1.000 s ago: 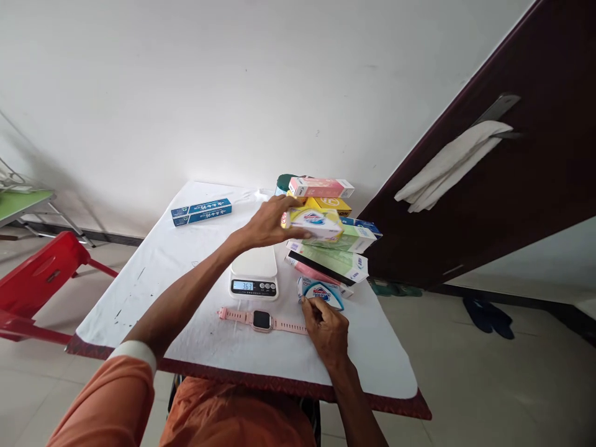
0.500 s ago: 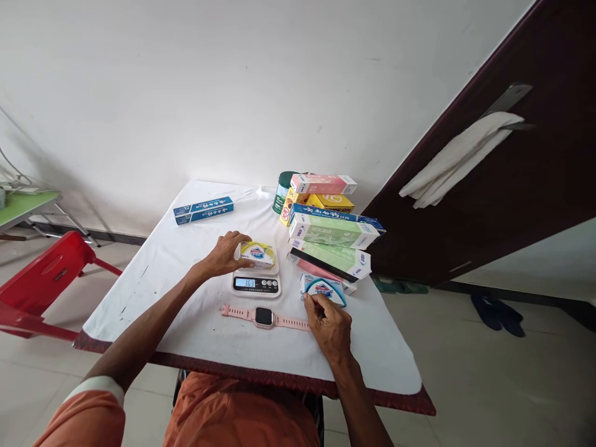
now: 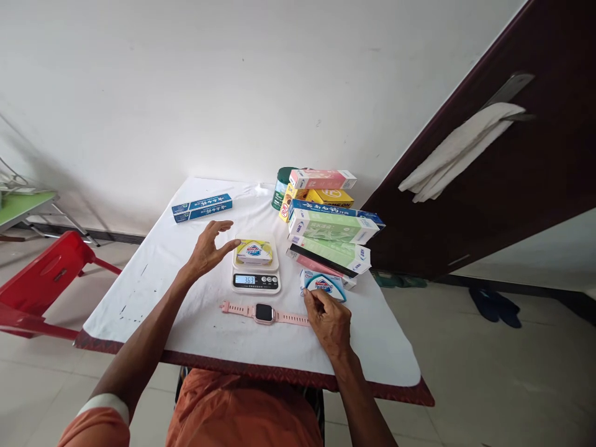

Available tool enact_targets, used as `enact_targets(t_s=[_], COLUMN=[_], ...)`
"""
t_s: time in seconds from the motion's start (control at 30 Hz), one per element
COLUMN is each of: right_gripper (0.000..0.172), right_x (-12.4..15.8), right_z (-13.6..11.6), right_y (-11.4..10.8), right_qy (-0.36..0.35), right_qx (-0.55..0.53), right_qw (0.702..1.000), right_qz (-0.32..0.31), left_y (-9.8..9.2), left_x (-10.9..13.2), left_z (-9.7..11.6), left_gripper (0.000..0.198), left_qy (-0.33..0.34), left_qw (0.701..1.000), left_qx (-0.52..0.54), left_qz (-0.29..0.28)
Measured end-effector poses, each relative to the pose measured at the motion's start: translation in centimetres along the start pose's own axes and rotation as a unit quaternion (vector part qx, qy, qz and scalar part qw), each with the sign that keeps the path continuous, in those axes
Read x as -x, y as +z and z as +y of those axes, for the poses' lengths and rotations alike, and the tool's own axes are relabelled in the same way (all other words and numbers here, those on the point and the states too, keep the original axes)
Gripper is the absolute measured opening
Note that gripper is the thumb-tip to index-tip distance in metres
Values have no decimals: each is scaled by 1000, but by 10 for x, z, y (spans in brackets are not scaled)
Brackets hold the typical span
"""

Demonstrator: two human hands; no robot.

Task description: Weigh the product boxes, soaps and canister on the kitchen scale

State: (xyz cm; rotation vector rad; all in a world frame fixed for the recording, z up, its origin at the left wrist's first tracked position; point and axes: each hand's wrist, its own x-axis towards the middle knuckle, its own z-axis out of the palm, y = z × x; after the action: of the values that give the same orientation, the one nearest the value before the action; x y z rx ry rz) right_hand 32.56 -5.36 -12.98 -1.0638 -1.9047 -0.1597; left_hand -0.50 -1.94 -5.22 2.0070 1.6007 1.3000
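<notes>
A yellow soap box (image 3: 254,252) lies flat on the pan of a small white kitchen scale (image 3: 256,280), whose display is lit. Just left of it, my left hand (image 3: 207,249) hovers with fingers spread, holding nothing. My right hand (image 3: 328,318) rests on the white table (image 3: 153,279) with its fingers curled against the near edge of a blue and white soap box (image 3: 324,286). A pink smartwatch (image 3: 264,313) lies stretched out between the scale and the table's front edge.
A stack of green, pink, yellow and blue boxes (image 3: 331,226) stands at the right rear, with a green can (image 3: 280,186) behind. A blue toothpaste box (image 3: 202,207) lies far left. A red chair (image 3: 40,279) is left; a dark door (image 3: 488,161) with a cloth is right.
My left hand carried the yellow soap box from the stack down onto the scale, then let go and opened. My right hand stayed by the blue soap box.
</notes>
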Motion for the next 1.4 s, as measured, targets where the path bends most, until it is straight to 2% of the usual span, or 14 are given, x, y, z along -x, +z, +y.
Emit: enact_targets(t_s=[0.13,0.3,0.6,0.8,1.2,1.33,1.4], right_gripper=[32,32,31,31,31,29,30], right_x=[1,0,1,2,0,-1,-1], right_z=[1,0,2,2,1,0,0], right_y=[1,2,2,2,1,1,0], right_qy=[6,5,8,8,-3,-9,-10], right_qx=[3,3,6,7,11,5,6], right_qw=[1000,1000,1000,1000,1000,1000,1000], right_qz=[4,4,-3,-8,5,8,7], left_y=[7,14,20,22,31,34,30], left_x=[3,3,4,-4,-13,-20,-25], left_z=[-4,-4,5,5,3,3,-1], left_gripper=[47,55,67,74,70,56,51], left_qy=[6,16,15,20,27,45,48], left_qw=[1000,999,992,983,974,957,959], left_qx=[-1,-16,-54,-93,-117,-164,-169], left_qz=[-9,-49,-116,-158,-191,-234,-223])
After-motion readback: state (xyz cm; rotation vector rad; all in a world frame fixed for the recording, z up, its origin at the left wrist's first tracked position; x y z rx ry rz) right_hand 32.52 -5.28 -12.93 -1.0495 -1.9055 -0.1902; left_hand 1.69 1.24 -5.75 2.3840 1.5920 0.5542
